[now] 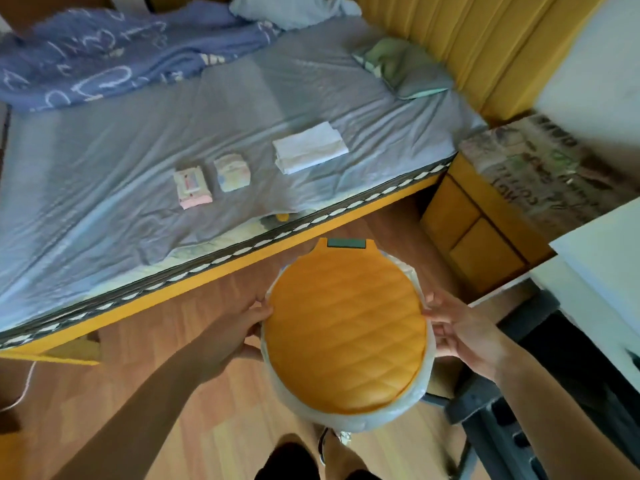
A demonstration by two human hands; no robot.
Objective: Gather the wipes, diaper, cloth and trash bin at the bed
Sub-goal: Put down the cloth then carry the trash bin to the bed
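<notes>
Beside bed, fingers apparently flank trash bin.

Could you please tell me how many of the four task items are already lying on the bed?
3: the pink-edged wipes pack leftmost, the folded pastel diaper beside it, the folded white cloth rightmost. The round yellow-lidded trash bin is between both hands over the floor.

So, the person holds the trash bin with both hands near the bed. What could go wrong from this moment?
1. The left hand and right hand grip the trash bin only at its rim, over the loose plastic liner; the fingers might slip on it.
2. The dark frame stands close on the right, so the bin could knock it when lowered.
3. The wipes, diaper and cloth lie near the bed edge; a bump could push them off.
</notes>
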